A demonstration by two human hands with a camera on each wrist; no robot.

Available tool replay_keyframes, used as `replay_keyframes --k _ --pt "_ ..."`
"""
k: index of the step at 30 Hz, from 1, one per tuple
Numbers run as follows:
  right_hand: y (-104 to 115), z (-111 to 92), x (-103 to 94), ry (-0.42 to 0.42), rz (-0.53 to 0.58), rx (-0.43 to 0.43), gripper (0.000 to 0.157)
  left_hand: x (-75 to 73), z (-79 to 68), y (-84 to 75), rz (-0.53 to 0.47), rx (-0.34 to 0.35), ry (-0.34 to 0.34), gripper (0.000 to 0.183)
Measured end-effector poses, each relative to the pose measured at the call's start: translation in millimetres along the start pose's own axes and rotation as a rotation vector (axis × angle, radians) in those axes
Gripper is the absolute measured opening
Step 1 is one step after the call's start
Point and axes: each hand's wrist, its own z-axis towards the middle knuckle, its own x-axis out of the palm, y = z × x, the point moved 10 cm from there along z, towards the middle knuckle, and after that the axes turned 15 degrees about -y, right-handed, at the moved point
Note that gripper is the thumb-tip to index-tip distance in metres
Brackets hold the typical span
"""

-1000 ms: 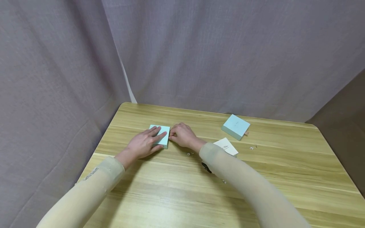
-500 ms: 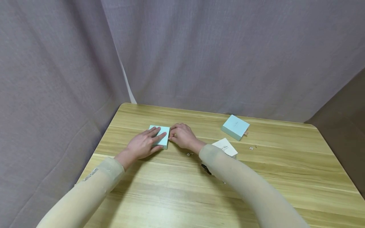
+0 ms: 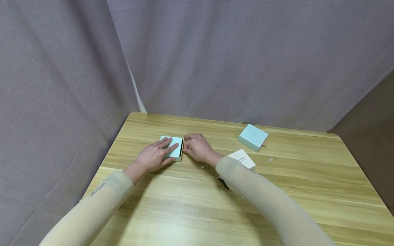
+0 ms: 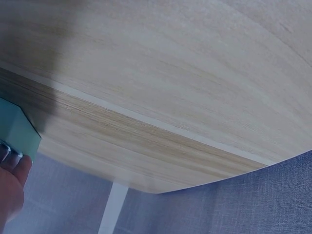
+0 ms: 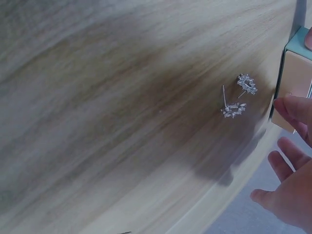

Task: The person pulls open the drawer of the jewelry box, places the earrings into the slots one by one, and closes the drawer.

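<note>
A light blue drawer-style gift box [image 3: 175,153] lies at the left of the table. My left hand [image 3: 154,155] rests on its lid with fingers spread and straight; in the left wrist view, fingertips of the left hand [image 4: 12,192] touch the box [image 4: 22,131]. My right hand [image 3: 198,147] is at the box's right side. In the right wrist view, thumb and finger of the right hand [image 5: 297,109] pinch at the middle of the pale drawer front [image 5: 293,73]. The pull tab itself is mostly hidden by them. A narrow dark gap shows between sleeve and drawer.
Two sparkling stud earrings [image 5: 234,110] lie on the table near the right hand. A second blue box [image 3: 253,136] with a pinkish tab stands at the back right. A white printed card [image 3: 242,158] lies partly behind the right forearm. More small earrings [image 3: 270,160] lie further right.
The drawer has slid slightly out of the box to the right, opening a dark gap at its edge. The left hand has stayed on the lid.
</note>
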Motion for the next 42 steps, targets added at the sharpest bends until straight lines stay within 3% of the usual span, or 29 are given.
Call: replay_keyframes --k 14,25,42 --pt "-7 -6 -7.6 -0.015 -0.031 -0.009 0.015 2.6 1.5 0.7 -0.020 -0.012 -0.005 0.064" --pt "-16 -14 -10.9 -0.019 -0.099 -0.026 0.027 -1.3 -1.3 1.5 -0.038 -0.021 -0.030 0.063" --pt "-21 -19 -19.3 -0.024 -0.092 -0.025 0.024 -1.3 -1.6 3.1 -0.029 -0.019 -0.027 0.064"
